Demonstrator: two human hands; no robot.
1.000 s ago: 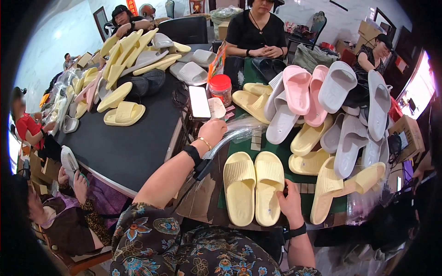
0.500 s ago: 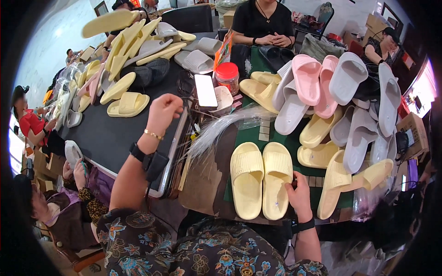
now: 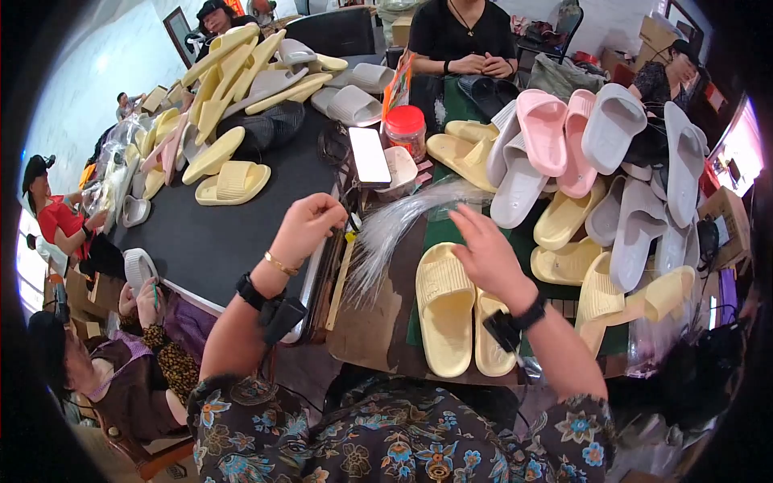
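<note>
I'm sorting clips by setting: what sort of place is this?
Likely a small slipper workshop: heaped slippers crowd the black table, a co-worker at lower left holds a grey slipper, and a fan of clear plastic lies near two yellow slippers.

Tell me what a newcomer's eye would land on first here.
Probably the tall heap of pink, grey and yellow slippers on the right. Next, the pale yellow pair in front of the person, with the right hand over it, and the clear strands fanned out near the left hand.
</note>
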